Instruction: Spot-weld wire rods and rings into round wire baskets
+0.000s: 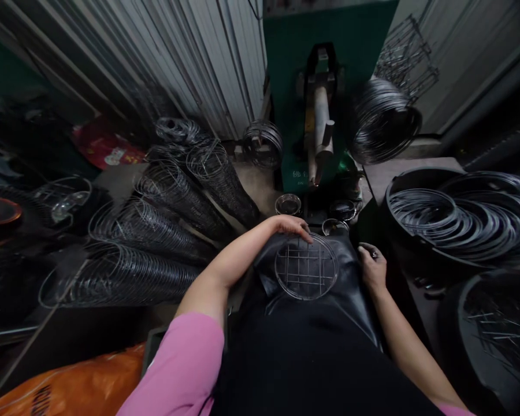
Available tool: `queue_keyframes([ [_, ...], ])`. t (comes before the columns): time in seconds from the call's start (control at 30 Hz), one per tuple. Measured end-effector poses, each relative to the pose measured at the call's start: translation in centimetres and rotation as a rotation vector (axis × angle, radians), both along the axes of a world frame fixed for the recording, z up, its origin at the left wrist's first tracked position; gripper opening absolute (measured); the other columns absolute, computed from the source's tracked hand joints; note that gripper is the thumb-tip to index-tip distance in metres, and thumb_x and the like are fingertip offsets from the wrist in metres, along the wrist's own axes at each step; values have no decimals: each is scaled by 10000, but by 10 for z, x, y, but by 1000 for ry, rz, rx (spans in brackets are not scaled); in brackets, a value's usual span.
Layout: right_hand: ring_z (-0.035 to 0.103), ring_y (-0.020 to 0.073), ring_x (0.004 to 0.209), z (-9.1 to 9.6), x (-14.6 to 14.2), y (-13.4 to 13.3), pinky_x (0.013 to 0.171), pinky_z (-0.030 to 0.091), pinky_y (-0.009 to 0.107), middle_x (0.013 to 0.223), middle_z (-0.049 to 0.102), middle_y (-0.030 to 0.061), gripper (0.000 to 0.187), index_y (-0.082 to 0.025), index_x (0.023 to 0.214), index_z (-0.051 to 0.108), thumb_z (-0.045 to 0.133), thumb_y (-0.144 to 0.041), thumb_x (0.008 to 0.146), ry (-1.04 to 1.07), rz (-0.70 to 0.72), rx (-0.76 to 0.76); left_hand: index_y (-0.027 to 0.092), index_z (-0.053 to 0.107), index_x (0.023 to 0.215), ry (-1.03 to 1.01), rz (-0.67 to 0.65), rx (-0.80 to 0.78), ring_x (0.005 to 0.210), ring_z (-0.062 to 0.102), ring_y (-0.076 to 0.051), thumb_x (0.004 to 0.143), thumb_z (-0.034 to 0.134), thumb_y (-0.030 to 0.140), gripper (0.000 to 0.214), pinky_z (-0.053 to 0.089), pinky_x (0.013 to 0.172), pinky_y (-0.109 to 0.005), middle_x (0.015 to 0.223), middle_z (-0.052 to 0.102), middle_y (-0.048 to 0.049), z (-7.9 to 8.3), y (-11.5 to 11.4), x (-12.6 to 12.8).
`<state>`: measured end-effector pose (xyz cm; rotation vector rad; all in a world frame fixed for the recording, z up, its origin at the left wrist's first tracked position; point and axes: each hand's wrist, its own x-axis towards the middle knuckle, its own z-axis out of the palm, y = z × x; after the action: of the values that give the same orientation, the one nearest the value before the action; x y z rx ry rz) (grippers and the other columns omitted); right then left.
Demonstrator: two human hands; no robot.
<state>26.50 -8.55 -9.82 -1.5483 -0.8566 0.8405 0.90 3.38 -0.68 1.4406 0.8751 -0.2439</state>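
Note:
My left hand (pixel 291 225) has its fingers curled over the far rim of a round wire rack (pixel 307 274). Crossed straight wires fill its ring, and it lies tilted on the black apron (pixel 260 341) over my lap. To the right of the rack, my right hand (pixel 374 267) is closed beside the apron's edge. A small dark spot shows at its fingers, but what they hold, if anything, is too small to name. Ahead of my knees stands a green machine (pixel 292 144) with a thick metal arm (pixel 322 118) pointing toward me.
Stacks of round wire racks (pixel 134 277) lean on the left. At right, a black tub (pixel 409 231) holds wire rings (pixel 481 216), and a nearer tub (pixel 463 346) holds short wires. Wire rings (pixel 383 121) hang beside the machine. An orange sack (pixel 86 378) lies at lower left.

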Motion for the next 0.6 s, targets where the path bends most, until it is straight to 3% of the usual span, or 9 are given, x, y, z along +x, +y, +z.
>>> queue_keyframes([
  [0.07,563,166,688,-6,2,-11,631,440,286,732,646,44,290,-168,772,650,618,-420,633,-195,73,-42,171,644,894,-24,10,181,833,616,-204,495,774,432,495,497,696,-267,881,672,-32,15,-17,-11],
  [0.2,590,205,703,-16,5,-28,674,454,330,726,667,70,321,-184,742,650,579,-477,632,-365,191,-75,185,592,1052,32,39,543,950,575,-216,446,797,413,679,461,808,-260,1030,626,-35,48,-57,-32],
  [0.3,595,212,693,-3,4,-30,680,453,342,713,669,68,280,-193,710,650,599,-455,626,-416,226,-59,165,562,1101,6,51,730,1014,546,-233,467,798,391,713,436,878,-288,1108,576,-71,70,-85,-43],
  [0.37,592,206,680,22,-1,-28,666,452,337,698,662,62,268,-186,715,652,618,-437,628,-382,265,-34,155,551,1113,-32,82,924,1095,494,-253,471,804,386,728,401,941,-311,1172,523,-102,79,-98,-45],
  [0.47,581,178,685,77,-16,-22,648,447,302,735,655,36,308,-185,856,652,649,-407,643,-318,392,60,159,538,1129,-2,188,1229,1185,401,-299,471,810,380,745,324,1016,-387,1246,450,-135,82,-105,-40],
  [0.6,532,133,606,136,-42,-3,559,416,245,661,608,-26,343,-196,880,610,723,-293,571,-381,678,52,175,531,1141,147,281,1410,1205,358,-328,523,783,350,690,265,1023,-467,1281,419,-155,72,-95,-25],
])
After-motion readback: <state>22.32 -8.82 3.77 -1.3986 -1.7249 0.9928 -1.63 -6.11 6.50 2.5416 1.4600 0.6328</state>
